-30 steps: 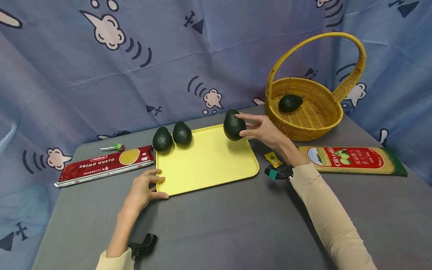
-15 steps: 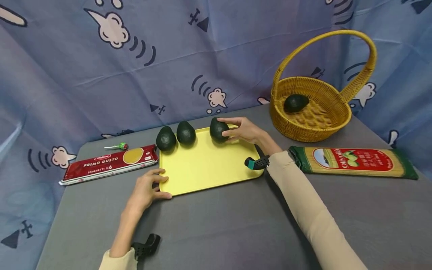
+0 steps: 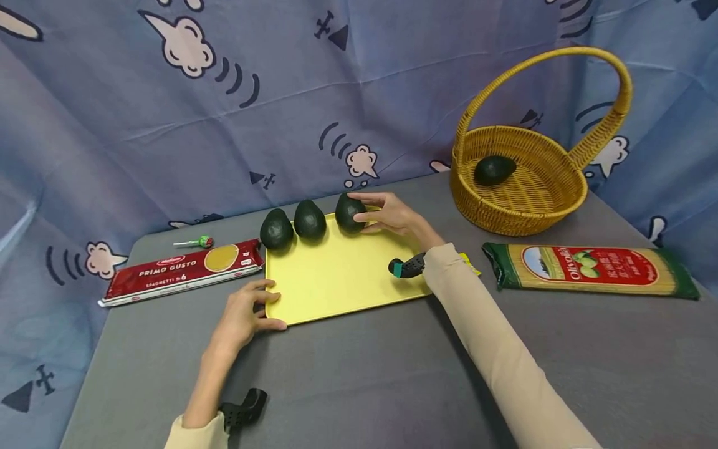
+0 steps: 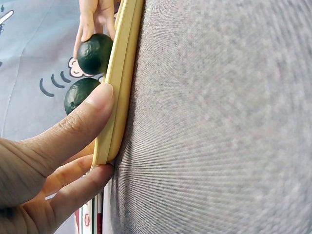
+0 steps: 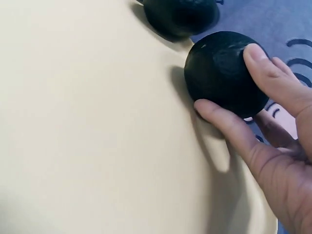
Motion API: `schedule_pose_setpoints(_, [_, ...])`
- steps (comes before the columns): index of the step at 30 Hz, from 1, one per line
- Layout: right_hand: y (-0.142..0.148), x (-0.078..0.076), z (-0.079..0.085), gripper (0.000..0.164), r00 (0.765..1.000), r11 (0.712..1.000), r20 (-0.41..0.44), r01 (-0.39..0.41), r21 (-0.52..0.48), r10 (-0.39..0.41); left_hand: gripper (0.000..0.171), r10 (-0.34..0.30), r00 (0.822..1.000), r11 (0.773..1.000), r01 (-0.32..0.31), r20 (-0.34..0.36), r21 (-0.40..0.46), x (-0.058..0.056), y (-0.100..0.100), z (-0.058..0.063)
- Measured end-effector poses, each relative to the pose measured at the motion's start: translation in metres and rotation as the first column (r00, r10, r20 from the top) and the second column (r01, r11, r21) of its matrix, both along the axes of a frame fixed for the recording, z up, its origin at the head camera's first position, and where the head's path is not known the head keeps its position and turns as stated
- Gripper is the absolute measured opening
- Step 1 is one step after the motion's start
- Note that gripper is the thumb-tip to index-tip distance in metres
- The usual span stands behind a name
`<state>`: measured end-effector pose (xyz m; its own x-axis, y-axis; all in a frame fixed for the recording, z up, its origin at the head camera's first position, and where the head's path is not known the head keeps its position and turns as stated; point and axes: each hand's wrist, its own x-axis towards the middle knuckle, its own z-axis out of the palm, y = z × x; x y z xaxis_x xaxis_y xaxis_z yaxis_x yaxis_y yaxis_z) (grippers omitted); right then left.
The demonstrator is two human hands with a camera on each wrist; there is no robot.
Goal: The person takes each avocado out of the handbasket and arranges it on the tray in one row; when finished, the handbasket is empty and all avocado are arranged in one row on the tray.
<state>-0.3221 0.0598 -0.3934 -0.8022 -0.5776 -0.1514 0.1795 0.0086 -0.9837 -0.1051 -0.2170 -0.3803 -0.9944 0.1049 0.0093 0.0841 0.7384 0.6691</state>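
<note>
At the front left corner of the yellow tray (image 3: pixel 336 280), my left hand (image 3: pixel 238 315) grips the rim; the left wrist view shows the thumb (image 4: pixel 73 122) on one side of the corner and fingers on the other. My right hand (image 3: pixel 392 215) holds a dark green avocado (image 3: pixel 349 215) at the tray's back edge, thumb and fingers around it, as the right wrist view confirms. To its left, close by, a second avocado (image 3: pixel 310 219) stands on the tray. Another avocado (image 3: pixel 277 229) sits beside that one at the back left corner.
A yellow wicker basket (image 3: pixel 518 215) with a tall handle holds one avocado (image 3: pixel 494 169) at the back right. Two spaghetti packs, one red (image 3: pixel 185 273) and one green-ended (image 3: pixel 594 271), flank the tray. A lollipop (image 3: pixel 196 242) lies at left; a small yellow packet (image 3: pixel 470 263) is partly hidden.
My right hand has carried the avocado leftward and down along the tray's back edge, nearer the other two. The left hand keeps its grip on the tray corner. The view has shifted slightly.
</note>
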Motion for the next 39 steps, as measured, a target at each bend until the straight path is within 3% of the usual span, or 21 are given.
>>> schedule_pose_setpoints(8, [-0.018,0.006,0.001,0.060,0.999,0.999,-0.036,-0.039,-0.026,0.038,0.053,0.007,1.000,1.000,-0.007,0.004,-0.005,0.000,0.000,0.000])
schedule_pose_setpoints(18, [-0.018,0.004,0.001,0.063,0.999,0.999,-0.015,-0.030,-0.014,0.030,0.052,0.017,1.000,1.000,-0.017,-0.010,0.006,0.001,0.001,-0.001])
schedule_pose_setpoints(30, [-0.007,0.003,0.008,0.063,1.000,1.000,-0.003,-0.029,0.000,0.029,0.053,-0.007,1.000,1.000,0.007,-0.008,-0.014,-0.001,0.001,-0.001])
schedule_pose_setpoints(39, [0.008,0.005,0.018,0.059,0.996,0.998,-0.069,-0.060,0.010,0.061,0.054,-0.009,1.000,1.000,0.010,0.005,-0.023,0.000,-0.001,-0.001])
